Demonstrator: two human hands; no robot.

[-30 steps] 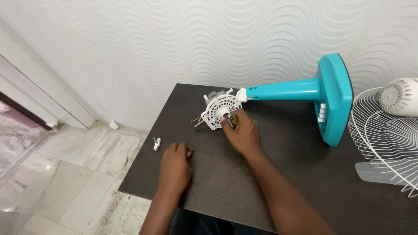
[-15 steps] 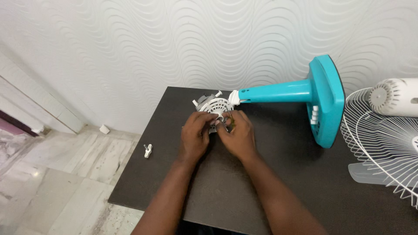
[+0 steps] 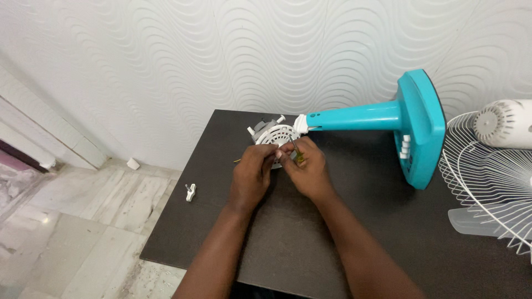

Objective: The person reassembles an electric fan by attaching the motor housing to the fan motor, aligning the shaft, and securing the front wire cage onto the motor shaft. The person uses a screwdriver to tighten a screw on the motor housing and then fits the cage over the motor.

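A teal fan stand (image 3: 388,119) lies on its side on the dark table (image 3: 343,232), its white round motor housing (image 3: 270,134) at the left end. Both hands meet at the front of that housing. My left hand (image 3: 252,174) has its fingers pinched against the housing's face. My right hand (image 3: 306,169) grips a small screwdriver (image 3: 297,156) with a yellow-green handle, its tip against the housing. What the left fingers pinch is hidden.
A small white plastic part (image 3: 190,191) lies at the table's left edge. A white wire fan guard (image 3: 487,182), a white motor cover (image 3: 507,124) and a pale translucent blade (image 3: 476,218) sit at the right. A patterned white wall stands behind; a marble floor lies to the left.
My left hand came up from the table near the small white part and joined my right hand at the motor housing. The right hand has stayed there with the screwdriver.
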